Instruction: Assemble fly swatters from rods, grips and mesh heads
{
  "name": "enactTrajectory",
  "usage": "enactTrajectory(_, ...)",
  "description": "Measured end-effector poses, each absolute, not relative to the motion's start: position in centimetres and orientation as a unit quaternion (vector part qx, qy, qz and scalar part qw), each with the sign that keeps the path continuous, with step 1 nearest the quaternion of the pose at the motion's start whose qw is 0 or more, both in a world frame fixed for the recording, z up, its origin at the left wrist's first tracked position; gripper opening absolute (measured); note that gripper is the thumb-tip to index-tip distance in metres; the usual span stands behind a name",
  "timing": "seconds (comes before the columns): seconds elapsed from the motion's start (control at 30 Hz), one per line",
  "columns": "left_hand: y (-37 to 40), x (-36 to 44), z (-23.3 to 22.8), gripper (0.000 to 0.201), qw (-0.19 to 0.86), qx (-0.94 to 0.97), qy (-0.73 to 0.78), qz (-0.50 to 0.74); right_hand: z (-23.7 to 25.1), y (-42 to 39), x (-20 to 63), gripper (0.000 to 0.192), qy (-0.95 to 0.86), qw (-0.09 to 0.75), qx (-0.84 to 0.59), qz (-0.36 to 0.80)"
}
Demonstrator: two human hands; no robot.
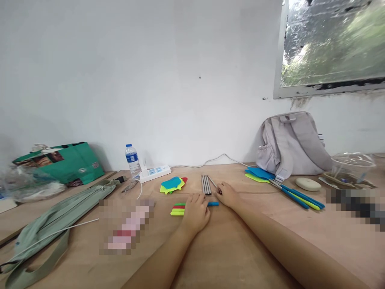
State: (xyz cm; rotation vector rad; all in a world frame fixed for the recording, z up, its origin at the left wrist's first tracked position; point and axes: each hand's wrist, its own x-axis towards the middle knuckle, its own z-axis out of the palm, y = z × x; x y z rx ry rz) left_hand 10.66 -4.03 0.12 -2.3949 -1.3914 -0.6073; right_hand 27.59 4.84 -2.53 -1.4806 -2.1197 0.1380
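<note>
My left hand (197, 212) lies flat, palm down, over several coloured handles. Green, red and yellow handles (178, 211) stick out on its left, and the end of a blue handle (213, 204) shows on its right. The middles of the handles are hidden. The fingers of my right hand (227, 195) are closed on the near end of a thin metal rod (212, 181), which slants away along the table. Just left of that rod, several metal rods (206, 184) lie side by side. Behind my left hand sits a pile of flat blue, yellow-green and red swatter heads (172, 183).
Assembled fly swatters (296, 194) lie at right, before a grey backpack (290, 140) and an oval white object (308, 184). A plastic container (353, 168) stands farther right. On the left are a water bottle (132, 160), power strip (155, 173), green-grey bag (66, 210) and green shopping bag (70, 162).
</note>
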Motion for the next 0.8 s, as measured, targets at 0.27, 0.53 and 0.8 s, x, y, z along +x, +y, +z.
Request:
enactTrajectory(0.27,-3.0,14.0,-0.6,0.023,0.127,-0.826,-0.515,-0.191,-2.8,5.0,29.5,0.012,-0.732,0.3,-0.604,0.101)
enactTrajectory(0.53,-5.1,14.4,0.9,0.023,-0.077,-0.801,-0.42,-0.419,-2.8,4.4,32.5,0.034,-0.654,0.469,-0.558,0.204)
enactTrajectory(0.8,-4.6,14.0,0.4,0.031,-0.322,-0.7,-0.421,-0.479,-1.7,0.5,32.7,0.041,-0.551,0.623,-0.463,0.305)
